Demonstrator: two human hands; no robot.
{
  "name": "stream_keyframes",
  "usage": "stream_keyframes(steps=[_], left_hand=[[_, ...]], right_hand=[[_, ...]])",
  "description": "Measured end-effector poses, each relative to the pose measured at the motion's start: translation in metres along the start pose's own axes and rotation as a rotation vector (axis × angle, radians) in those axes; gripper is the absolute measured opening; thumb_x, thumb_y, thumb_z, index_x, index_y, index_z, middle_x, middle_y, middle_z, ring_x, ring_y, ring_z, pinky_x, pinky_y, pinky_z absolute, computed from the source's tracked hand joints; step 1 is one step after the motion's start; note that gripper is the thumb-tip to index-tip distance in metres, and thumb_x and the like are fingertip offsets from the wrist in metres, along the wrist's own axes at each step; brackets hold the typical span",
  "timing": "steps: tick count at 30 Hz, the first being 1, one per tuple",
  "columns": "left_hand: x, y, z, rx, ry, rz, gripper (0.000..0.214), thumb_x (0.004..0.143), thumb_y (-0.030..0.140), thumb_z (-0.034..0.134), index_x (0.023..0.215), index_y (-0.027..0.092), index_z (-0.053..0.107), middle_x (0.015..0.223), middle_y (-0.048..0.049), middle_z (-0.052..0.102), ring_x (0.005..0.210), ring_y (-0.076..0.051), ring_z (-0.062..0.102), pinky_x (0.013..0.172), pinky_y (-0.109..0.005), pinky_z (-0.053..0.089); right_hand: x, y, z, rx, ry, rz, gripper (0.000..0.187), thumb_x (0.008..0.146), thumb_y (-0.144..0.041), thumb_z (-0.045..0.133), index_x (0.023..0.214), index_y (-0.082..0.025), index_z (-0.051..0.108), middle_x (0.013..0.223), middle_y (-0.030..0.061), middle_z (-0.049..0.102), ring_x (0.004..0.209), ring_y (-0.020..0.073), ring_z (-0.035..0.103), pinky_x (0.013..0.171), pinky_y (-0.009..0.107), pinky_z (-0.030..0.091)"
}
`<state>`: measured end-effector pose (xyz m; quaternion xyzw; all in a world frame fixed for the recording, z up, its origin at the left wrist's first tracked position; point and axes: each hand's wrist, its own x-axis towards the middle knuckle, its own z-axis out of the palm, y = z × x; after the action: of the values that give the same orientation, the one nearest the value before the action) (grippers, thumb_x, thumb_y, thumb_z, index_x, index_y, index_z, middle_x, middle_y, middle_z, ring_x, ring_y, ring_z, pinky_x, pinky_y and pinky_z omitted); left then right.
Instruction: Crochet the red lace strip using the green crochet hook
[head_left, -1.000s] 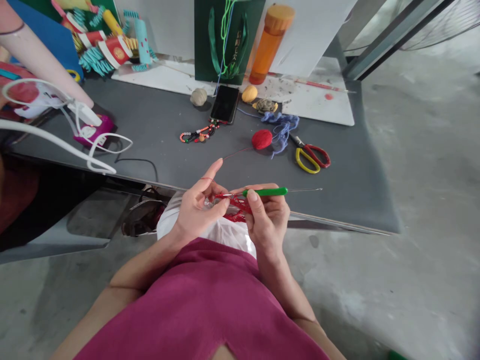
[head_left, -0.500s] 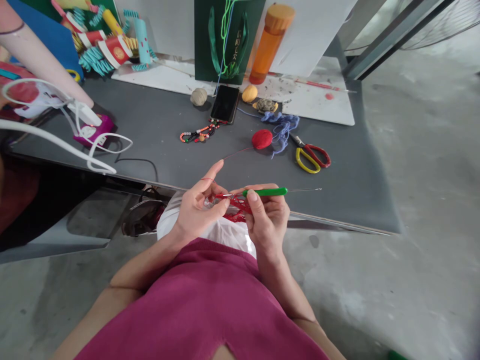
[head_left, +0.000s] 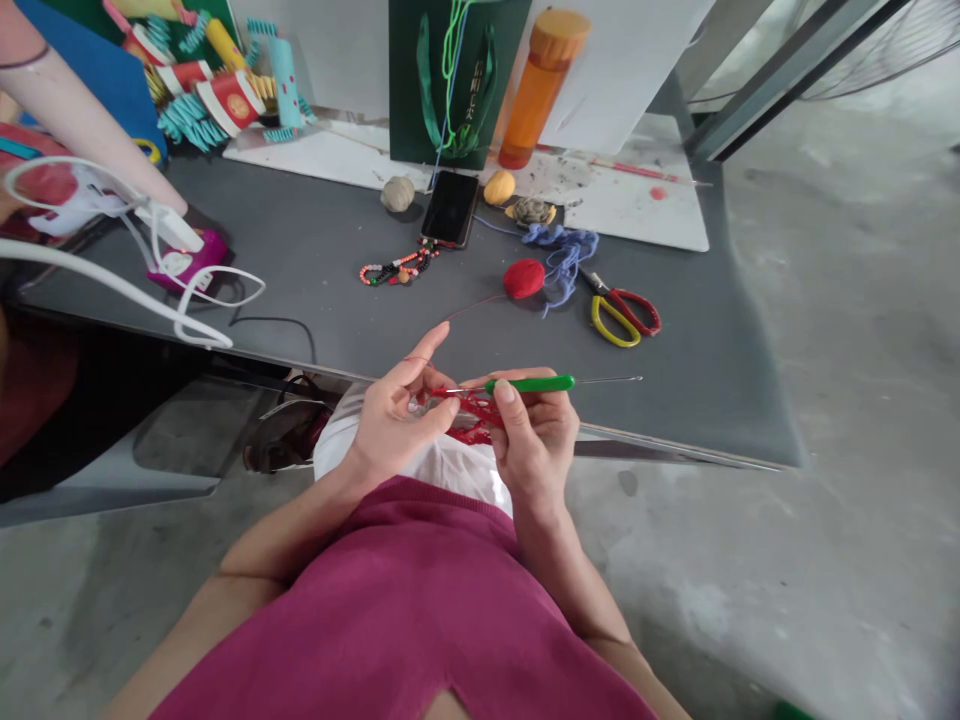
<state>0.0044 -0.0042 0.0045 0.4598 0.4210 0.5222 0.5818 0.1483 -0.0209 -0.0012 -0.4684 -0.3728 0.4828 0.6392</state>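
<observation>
My right hand (head_left: 534, 435) grips a crochet hook (head_left: 534, 384) by its green handle; a thin metal shaft sticks out at either end. The left end of the hook meets red crochet work (head_left: 472, 405), which my left hand (head_left: 397, 415) pinches between thumb and fingers. The left index finger is stretched out, with a red thread passing over it. From there the thread runs across the table to a red yarn ball (head_left: 523, 279). Part of the crochet work hangs below, between the hands, over my lap, and is partly hidden by the fingers.
Scissors (head_left: 626, 315), tangled blue yarn (head_left: 562, 255), a phone (head_left: 450, 208) with a beaded strap, a grey yarn ball (head_left: 397, 194) and a yellow one (head_left: 499, 187) lie on the grey table (head_left: 337, 270). Behind stand a green bag (head_left: 409, 110) and an orange bottle (head_left: 536, 100). Another person's arm (head_left: 97, 120) reaches in at left.
Almost nothing differs. My left index fingertip has shifted very slightly; the hook and crochet work stay in place.
</observation>
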Motion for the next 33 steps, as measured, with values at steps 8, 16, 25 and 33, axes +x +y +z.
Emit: stream_keyframes(steps=[8,16,25,33], left_hand=[[-0.0007,0.0023,0.0002,0.012,-0.002,-0.014,0.067,0.078,0.018,0.081,0.144,0.019,0.068,0.075,0.0017,0.068,0.07,-0.013,0.056,0.07,-0.029,0.048],[-0.0007,0.0043,-0.0001,0.03,-0.005,-0.017,0.063,0.079,0.018,0.08,0.142,0.021,0.071,0.076,0.0013,0.067,0.069,-0.013,0.057,0.068,-0.03,0.049],[-0.0003,0.0053,-0.0001,0.03,-0.014,-0.016,0.06,0.079,0.016,0.079,0.139,0.022,0.074,0.077,0.001,0.067,0.071,-0.013,0.057,0.067,-0.028,0.049],[0.0,0.0033,-0.0038,0.058,-0.012,0.024,0.062,0.08,0.02,0.079,0.141,0.023,0.071,0.085,-0.0017,0.073,0.08,-0.016,0.062,0.073,-0.031,0.051]], right_hand=[[0.0001,0.0026,-0.0008,-0.044,0.006,0.025,0.031,0.085,-0.052,0.083,0.089,-0.023,0.072,0.078,0.0002,0.085,0.029,0.001,0.034,0.027,0.018,0.021],[0.0004,0.0017,-0.0011,-0.05,-0.003,0.028,0.028,0.086,-0.05,0.082,0.089,-0.024,0.071,0.081,0.0011,0.086,0.029,0.0017,0.036,0.027,0.019,0.023],[0.0003,0.0021,-0.0005,-0.043,0.0,0.027,0.029,0.086,-0.051,0.082,0.089,-0.024,0.071,0.078,0.0001,0.084,0.029,0.0019,0.035,0.027,0.019,0.023],[0.0014,0.0017,-0.0014,-0.036,0.0,0.005,0.029,0.086,-0.05,0.083,0.088,-0.024,0.071,0.078,-0.0001,0.084,0.029,0.0016,0.033,0.028,0.019,0.024]])
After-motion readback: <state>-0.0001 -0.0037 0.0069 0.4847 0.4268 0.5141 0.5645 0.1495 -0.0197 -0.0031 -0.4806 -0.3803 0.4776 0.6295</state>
